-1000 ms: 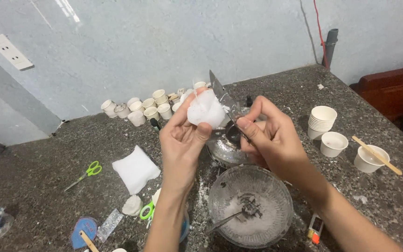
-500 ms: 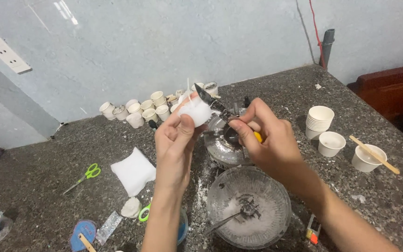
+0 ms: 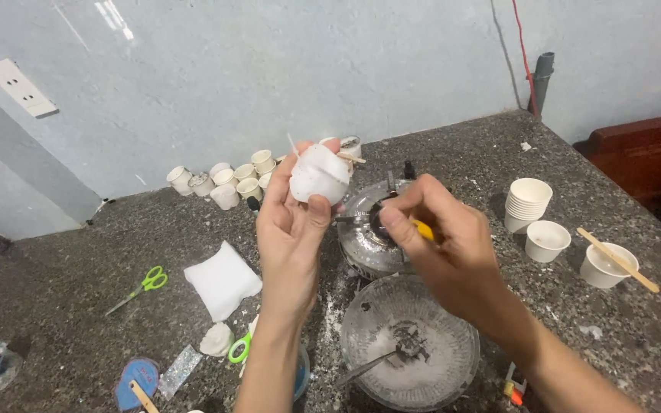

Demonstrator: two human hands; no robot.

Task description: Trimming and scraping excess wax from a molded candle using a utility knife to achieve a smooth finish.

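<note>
The left hand point(image 3: 294, 222) had lifted the white cup point(image 3: 320, 173) slightly higher than half a second earlier, fingers clamped round it above the bench point(image 3: 55, 306). The right hand point(image 3: 441, 245) had drifted lower and apart from it, pinching a small yellow-handled tool point(image 3: 422, 229) beside the cup, over a metal pot point(image 3: 369, 229). A glass bowl point(image 3: 411, 344) sat just below both hands.

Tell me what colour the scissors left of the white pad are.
Green-handled scissors, seen clearly in the head view.
</note>
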